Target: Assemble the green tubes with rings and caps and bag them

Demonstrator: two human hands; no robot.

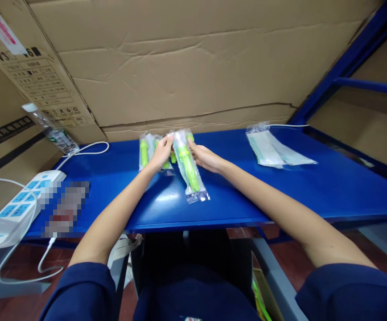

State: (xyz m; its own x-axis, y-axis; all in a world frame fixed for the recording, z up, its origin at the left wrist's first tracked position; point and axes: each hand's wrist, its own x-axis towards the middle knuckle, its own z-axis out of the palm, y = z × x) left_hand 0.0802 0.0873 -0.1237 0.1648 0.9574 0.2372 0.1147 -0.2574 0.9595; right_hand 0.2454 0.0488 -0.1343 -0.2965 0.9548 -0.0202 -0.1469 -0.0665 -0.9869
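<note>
A clear plastic bag (pixel 189 171) with a bright green, slim, stick-like item inside lies tilted between my two hands, over the blue tabletop. My left hand (pixel 162 154) pinches its upper left edge, thumb and fingers together. On the opposite side, my right hand (pixel 205 156) has its fingers closed at the bag's upper right edge, partly hidden behind it. To the left, more clear bags (pixel 144 154) with similar green items lie beside and under my left hand, which covers part of them. What exactly the green items are, I cannot make out.
Flat clear packets (pixel 273 149) with pale contents lie at the right on the blue table (pixel 247 196). At the left are a plastic bottle (pixel 51 129), a white power strip (pixel 22 200) with cables and a blurred-out phone-like object (pixel 67 207). Cardboard (pixel 193 71) walls the back.
</note>
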